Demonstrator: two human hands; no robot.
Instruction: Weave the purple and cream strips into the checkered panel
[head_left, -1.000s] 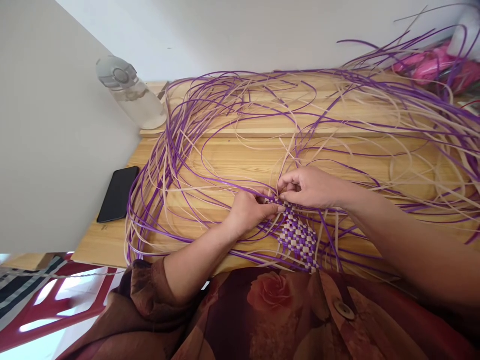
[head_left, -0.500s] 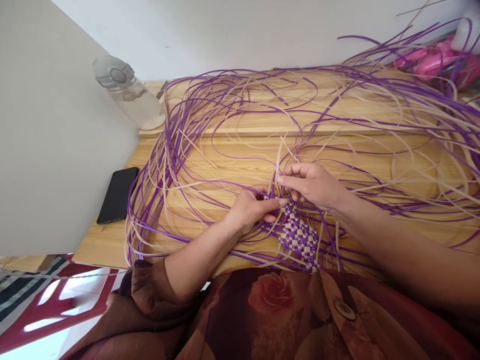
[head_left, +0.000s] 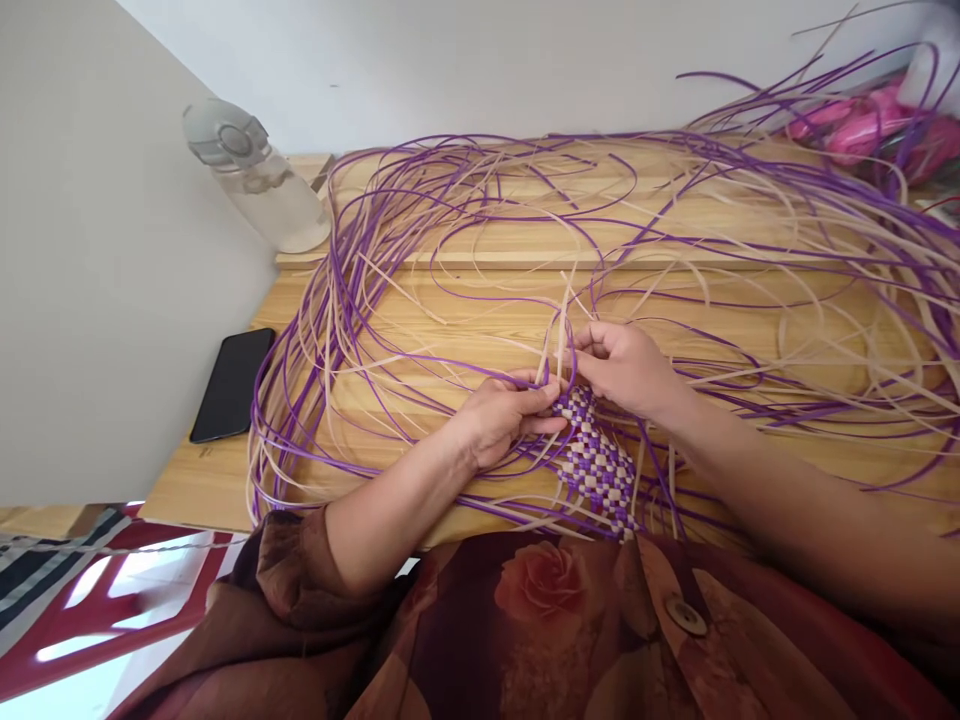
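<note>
A small woven piece point(head_left: 598, 465) in a purple and cream check lies near the table's front edge, in front of my body. Long purple and cream strips run out from it. My left hand point(head_left: 510, 412) pinches the upper left edge of the weave between thumb and fingers. Just right of it, my right hand point(head_left: 619, 368) is closed at the fingertips on a purple strip point(head_left: 571, 335) that loops up above the weave. A cream strip point(head_left: 562, 325) stands upright between the hands.
Loose strips point(head_left: 352, 260) arch widely over the wooden table point(head_left: 480, 335). A black phone point(head_left: 234, 385) lies at the left edge, with a clear bottle point(head_left: 274, 195) behind it. Pink packages point(head_left: 859, 125) sit at the back right, by the wall.
A purple strip now loops up by my right fingertips. My left fingers have shifted slightly along the weave's upper edge, and more of its top shows.
</note>
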